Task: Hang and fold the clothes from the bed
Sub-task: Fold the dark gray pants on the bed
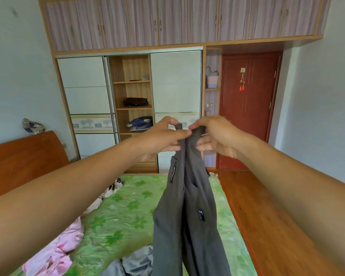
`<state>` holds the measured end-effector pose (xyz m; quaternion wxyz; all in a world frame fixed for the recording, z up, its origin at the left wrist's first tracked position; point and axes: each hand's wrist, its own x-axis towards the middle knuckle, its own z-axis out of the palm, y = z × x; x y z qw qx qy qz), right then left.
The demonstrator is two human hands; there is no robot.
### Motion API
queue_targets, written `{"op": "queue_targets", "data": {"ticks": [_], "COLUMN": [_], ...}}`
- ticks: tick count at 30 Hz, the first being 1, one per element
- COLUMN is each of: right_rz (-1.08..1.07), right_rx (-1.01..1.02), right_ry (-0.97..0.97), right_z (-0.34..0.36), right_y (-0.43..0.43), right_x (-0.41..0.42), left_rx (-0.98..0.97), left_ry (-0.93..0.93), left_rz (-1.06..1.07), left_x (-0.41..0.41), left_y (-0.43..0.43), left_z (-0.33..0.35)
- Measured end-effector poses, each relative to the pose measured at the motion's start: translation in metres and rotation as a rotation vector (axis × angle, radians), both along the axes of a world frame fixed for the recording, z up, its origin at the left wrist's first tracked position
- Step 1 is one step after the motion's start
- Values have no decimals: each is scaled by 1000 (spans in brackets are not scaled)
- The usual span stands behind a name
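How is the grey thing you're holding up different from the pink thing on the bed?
The grey garment hangs in the air, pinched at its top by the left hand and right hand. The pink garment lies on the bed. The grey garment hangs long and fairly straight, while the pink garment is crumpled in a heap. The grey garment is dark and the pink garment is pale. Both are soft clothes, not yet folded.

I hold grey trousers [189,212] up over the green bed [118,220], my left hand [161,136] and right hand [215,136] pinching the top edge together; wardrobe [131,96] far ahead, pink clothes [54,253] near left.
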<state>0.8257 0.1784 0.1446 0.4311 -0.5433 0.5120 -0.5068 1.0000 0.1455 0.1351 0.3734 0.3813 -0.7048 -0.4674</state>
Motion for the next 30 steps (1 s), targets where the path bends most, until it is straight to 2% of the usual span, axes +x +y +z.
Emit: {"op": "queue_targets", "data": {"ticks": [3, 7, 8, 9, 12, 13, 14, 15, 17, 19, 23, 25, 28, 30], "right_rz": [88, 165, 133, 73, -51, -67, -82, -74, 53, 225, 340, 334, 166, 33], "right_rx": [57, -1, -38, -92, -190, -164, -156, -173, -196, -110, 129, 147, -84, -254], "right_ry": [-68, -51, 21, 172, 791, 918, 951, 911, 691, 558, 681, 678, 642, 483], "right_z": [-3, -9, -12, -16, -35, -43, -52, -58, -65, -68, -77, -80, -62, -44], "right_y": [-1, -1, -2, -2, -8, -12, -15, -16, -14, -13, -15, -17, -22, -24], "right_x": [-3, -3, -6, -12, -34, -42, -50, -57, -61, -60, -54, -54, -53, -50], "left_rx": [-194, -257, -224, -193, -170, -171, -175, -182, -199, -210, -228, -228, -207, -164], "left_ry": [-190, -115, -82, -59, -41, -40, -33, -25, 6, 48, 88, 65, -29, -105], "left_rz": [7, 18, -6, -32, -55, -53, -50, -39, -7, 3, -40, -73, -75, -44], "left_x": [-2, -5, -1, 2, 11, 14, 18, 22, 30, 37, 49, 56, 72, 82], "left_y": [0, -10, -12, -13, -16, -18, -19, -22, -26, -28, -29, -30, -35, -37], "left_z": [-14, -31, -33, -34, -38, -39, -39, -38, -36, -31, -25, -24, -23, -21]}}
